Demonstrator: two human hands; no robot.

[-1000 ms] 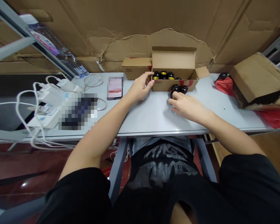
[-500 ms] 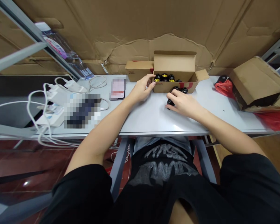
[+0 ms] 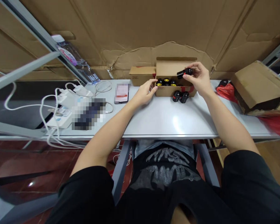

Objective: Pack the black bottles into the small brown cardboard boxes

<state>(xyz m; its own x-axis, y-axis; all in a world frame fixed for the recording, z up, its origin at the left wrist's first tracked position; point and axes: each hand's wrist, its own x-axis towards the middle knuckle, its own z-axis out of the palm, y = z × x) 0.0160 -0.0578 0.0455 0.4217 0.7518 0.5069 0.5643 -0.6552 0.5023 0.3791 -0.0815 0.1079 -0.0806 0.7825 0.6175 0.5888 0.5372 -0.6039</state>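
An open cardboard box (image 3: 169, 91) stands at the back of the table, its lid raised, with several black-and-yellow cylinders (image 3: 166, 81) in its left part. My left hand (image 3: 145, 92) grips the box's left front corner between thumb and fingers. Above the right part of the box, my right hand (image 3: 199, 77) holds a black cylinder (image 3: 181, 74) tilted on its side, pinched between thumb and fingers. Two more black cylinders, a left one (image 3: 176, 96) and a right one (image 3: 184, 97), stand against the box's front.
Left of the box are a second carton (image 3: 142, 76), a phone (image 3: 121, 93), a blurred dark object (image 3: 89, 114), white cables with chargers (image 3: 66, 99) and a water bottle (image 3: 76, 60). At right are red plastic (image 3: 226, 91) and a larger box (image 3: 258, 82).
My right hand has risen from the table in front of the box to above its right part, lifting a black cylinder. My left hand stays at the box's left corner. The view has shifted slightly.
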